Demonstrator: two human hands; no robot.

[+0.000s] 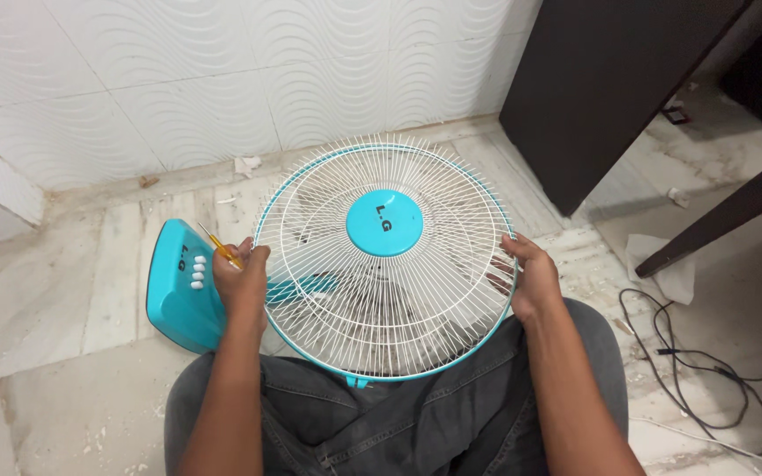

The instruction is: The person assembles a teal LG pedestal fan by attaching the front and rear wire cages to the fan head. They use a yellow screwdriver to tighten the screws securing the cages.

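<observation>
A round white wire fan guard with a turquoise rim and centre cap (384, 264) is rested on the lap, its turquoise plastic base (178, 286) lying at nine o'clock on the marble floor (63, 300). The rim is gripped at nine o'clock by the left hand (240, 280), fingers curled shut around it and a thin yellow-handled tool (220, 246), and at three o'clock by the right hand (531, 278), fingers closed on it.

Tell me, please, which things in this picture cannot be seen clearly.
- Tool in the left hand: head view, only a thin yellow shaft shows; its tip lies behind the fingers.
- Fan blades: dim behind the white wire grille.
- Fan's lower rim and neck: covered by the lap.
- Black cable: cut off by the right edge.
- Right hand palm: hidden, grips the rim.
</observation>
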